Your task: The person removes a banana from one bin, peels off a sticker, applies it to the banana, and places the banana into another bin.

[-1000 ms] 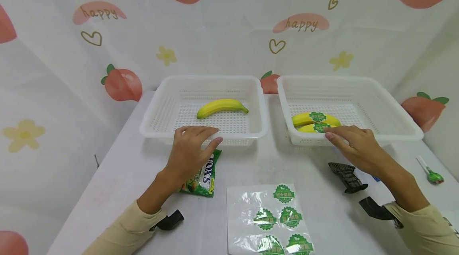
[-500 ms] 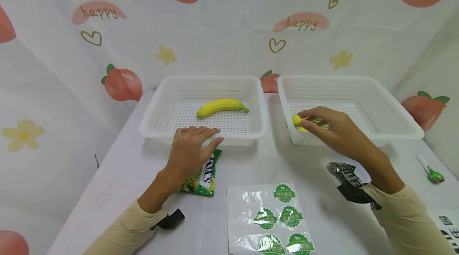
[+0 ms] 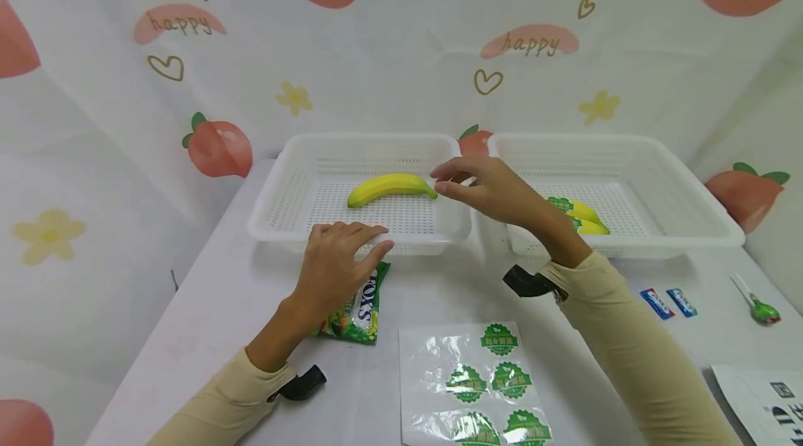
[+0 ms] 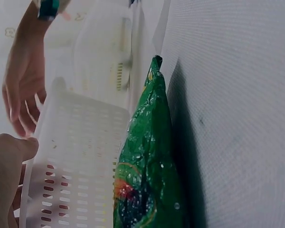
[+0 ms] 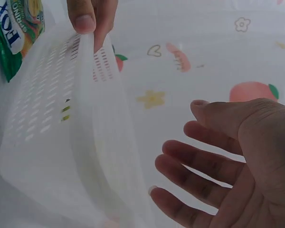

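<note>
A yellow banana [image 3: 390,189] lies in the left white plastic basket [image 3: 410,242]. My left hand [image 3: 335,261] holds that basket's front rim, with the thumb [image 5: 84,23] outside and the fingers over the edge. Above the basket's right side is my right hand [image 3: 492,188], near the banana's stem end but apart from it. Its fingers are loosely bent and hold nothing in the right wrist view. Two bananas [image 3: 586,214] with green stickers lie in the right white basket [image 3: 684,242], partly hidden by my right wrist.
A green FOX'S bag [image 3: 366,313] lies under my left hand. A sheet of green stickers [image 3: 433,355] lies front centre. At right are two small blue-and-red packets [image 3: 668,303], a lollipop [image 3: 763,311] and a white printed bag [image 3: 762,397].
My right hand has moved left from the stickered bananas to the left basket's right side. Those bananas sit slightly further right. The left hand stays at the rim.
</note>
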